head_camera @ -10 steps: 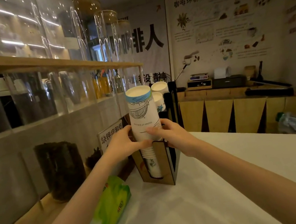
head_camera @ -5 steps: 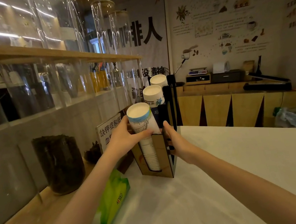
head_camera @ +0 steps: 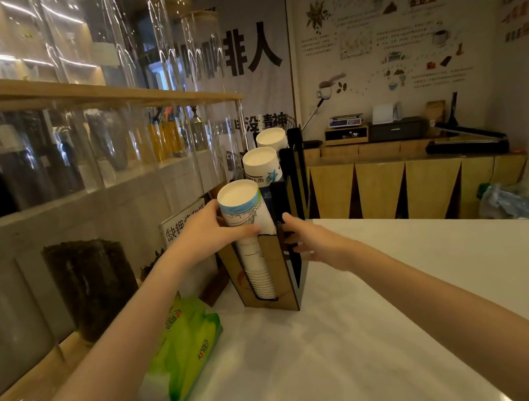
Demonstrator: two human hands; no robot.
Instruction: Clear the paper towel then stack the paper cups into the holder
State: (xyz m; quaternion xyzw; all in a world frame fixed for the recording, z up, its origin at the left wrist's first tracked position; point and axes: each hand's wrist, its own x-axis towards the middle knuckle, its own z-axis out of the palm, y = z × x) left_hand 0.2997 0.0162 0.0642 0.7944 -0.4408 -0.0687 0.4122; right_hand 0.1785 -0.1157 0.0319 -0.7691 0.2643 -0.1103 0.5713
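Note:
A wooden cup holder (head_camera: pixel 277 267) with black dividers stands on the white counter (head_camera: pixel 365 340). A stack of upside-down paper cups (head_camera: pixel 246 217), white with blue band and line drawing, sits in its front slot, tilted slightly left. My left hand (head_camera: pixel 207 232) grips the stack's top section from the left, thumb across the front. My right hand (head_camera: pixel 307 238) rests on the holder's right side, fingers around its black edge. Two more cup stacks (head_camera: pixel 263 166) fill the slots behind.
A green tissue pack (head_camera: pixel 186 348) lies on the counter left of the holder. A sign card (head_camera: pixel 183 221) and a dark jar (head_camera: pixel 93 286) stand along the left wall under glass shelves. A wooden cabinet (head_camera: pixel 410 187) runs at the back.
The cup stack has sunk lower into the front slot. My right hand left the stack and moved onto the holder's right side; my left hand stayed on the cups.

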